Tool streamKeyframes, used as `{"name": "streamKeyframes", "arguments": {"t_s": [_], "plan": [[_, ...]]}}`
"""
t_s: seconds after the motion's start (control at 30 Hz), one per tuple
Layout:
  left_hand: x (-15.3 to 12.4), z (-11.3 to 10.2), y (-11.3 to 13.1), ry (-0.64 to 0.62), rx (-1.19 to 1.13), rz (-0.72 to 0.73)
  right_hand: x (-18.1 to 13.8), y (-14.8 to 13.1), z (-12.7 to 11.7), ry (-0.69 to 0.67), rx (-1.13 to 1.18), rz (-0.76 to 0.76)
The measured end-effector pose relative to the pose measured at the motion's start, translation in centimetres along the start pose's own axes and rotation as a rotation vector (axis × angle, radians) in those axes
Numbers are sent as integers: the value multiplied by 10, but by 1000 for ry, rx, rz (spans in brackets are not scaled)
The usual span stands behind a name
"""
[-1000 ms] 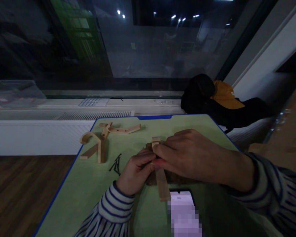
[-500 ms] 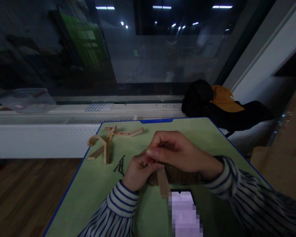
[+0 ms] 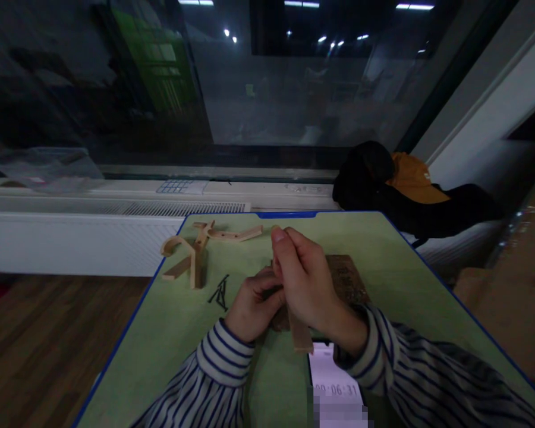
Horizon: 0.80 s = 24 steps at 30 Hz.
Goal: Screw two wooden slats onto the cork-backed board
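Note:
My left hand [image 3: 255, 304] is closed, its thumb and fingers at the upper end of a flat wooden strip [image 3: 300, 337]. Directly over that end is my right hand [image 3: 307, 278], curled into a fist with the thumb on top. Whatever it grips is hidden inside the fingers. Under the strip and my hands lies a brown, rough-looking board [image 3: 345, 274]. Left of my hands is a small pile of dark screws [image 3: 221, 292]. Farther back on the table, several pale wooden pieces [image 3: 197, 261], some curved and some with holes, stand joined or leaning together.
A phone [image 3: 334, 368] showing a timer lies by the strip's near end. The green table [image 3: 160, 362] has a blue rim. Behind it are a white radiator [image 3: 93, 244] and a windowsill with a clear plastic box [image 3: 49, 169]. A black bag and orange cap [image 3: 414, 178] sit at the right.
My right hand has turned more upright and closed into a fist, its wrist moving left and nearer me. More of the brown board shows. My left hand stays at the strip; the view shifted slightly.

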<state>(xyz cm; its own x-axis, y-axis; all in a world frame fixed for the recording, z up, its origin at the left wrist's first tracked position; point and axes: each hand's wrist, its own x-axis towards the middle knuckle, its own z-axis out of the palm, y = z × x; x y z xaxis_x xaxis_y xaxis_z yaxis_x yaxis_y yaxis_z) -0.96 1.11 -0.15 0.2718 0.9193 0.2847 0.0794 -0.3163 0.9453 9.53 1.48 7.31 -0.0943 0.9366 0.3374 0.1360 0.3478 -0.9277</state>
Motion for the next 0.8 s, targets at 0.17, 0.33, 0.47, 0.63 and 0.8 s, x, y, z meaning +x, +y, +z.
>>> {"name": "streamKeyframes", "arguments": {"t_s": [0.17, 0.33, 0.47, 0.63, 0.8], "plan": [[3, 1, 0, 72, 56, 14, 8, 3, -6, -99, -15, -12], [8, 1, 2, 100, 74, 21, 17, 2, -46, -461, -14, -42], [7, 2, 1, 107, 63, 31, 14, 5, -70, -622, -46, -62], [6, 0, 2, 19, 30, 67, 6, 12, -71, -568, -139, -146], [6, 0, 6, -96, 0, 81, 1, 17, -73, -452, -290, -258]]}}
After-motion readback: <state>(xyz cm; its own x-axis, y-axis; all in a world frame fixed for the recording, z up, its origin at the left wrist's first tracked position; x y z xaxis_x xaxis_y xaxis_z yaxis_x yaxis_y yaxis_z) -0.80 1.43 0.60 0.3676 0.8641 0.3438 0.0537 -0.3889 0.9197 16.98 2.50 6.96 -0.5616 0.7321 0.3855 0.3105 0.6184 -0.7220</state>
